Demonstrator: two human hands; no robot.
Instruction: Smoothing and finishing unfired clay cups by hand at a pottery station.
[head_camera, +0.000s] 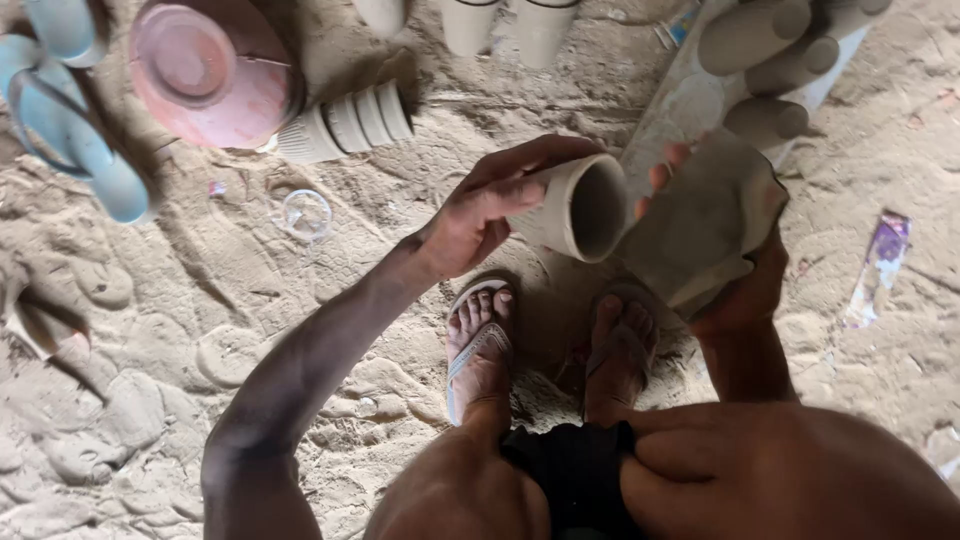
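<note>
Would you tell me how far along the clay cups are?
Done: shaped cups on the board and stacked cups on the sand. In hand: the left hand holds a cup; the right hand holds a grey slab. Left: cannot tell.

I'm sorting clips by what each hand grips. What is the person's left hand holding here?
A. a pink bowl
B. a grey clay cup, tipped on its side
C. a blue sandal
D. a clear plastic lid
B: the left hand wraps a grey clay cup with its open mouth facing the damp grey slab held by the right hand.
</note>
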